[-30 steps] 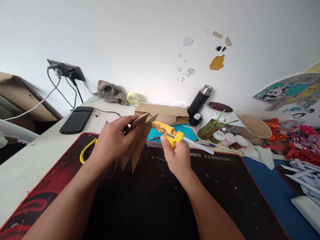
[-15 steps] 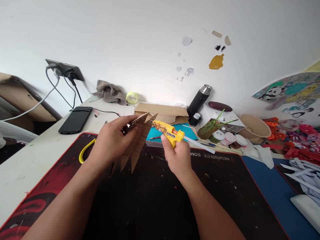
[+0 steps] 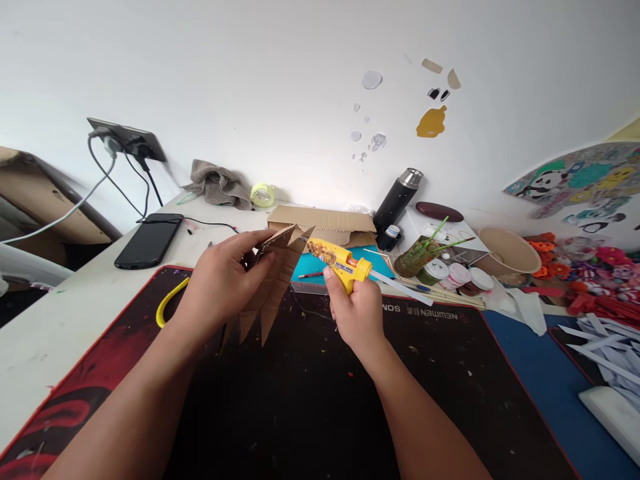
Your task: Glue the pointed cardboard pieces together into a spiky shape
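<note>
My left hand (image 3: 227, 277) grips a brown corrugated cardboard piece (image 3: 273, 287) with jagged, pointed ends, held above the dark desk mat (image 3: 280, 413). Its thumb presses the near face, and the other fingers are partly hidden behind the fold. In my right hand (image 3: 355, 310) is a yellow hot glue gun (image 3: 335, 260), a pale glue stick (image 3: 400, 287) jutting from its back. The gun's nozzle points left at the upper edge of the cardboard, close to its points; whether it touches cannot be made out.
Behind the hands lies a folded cardboard piece (image 3: 320, 223) on a blue sheet (image 3: 370, 259). A black thermos (image 3: 397, 200), a brush cup (image 3: 413, 257) and paint jars (image 3: 457, 275) stand back right. Left are a phone (image 3: 149, 241) and a yellow curved handle (image 3: 170, 300).
The glue gun has shifted very slightly right along with my right hand. My left hand keeps its hold on the cardboard, and the view has moved a little.
</note>
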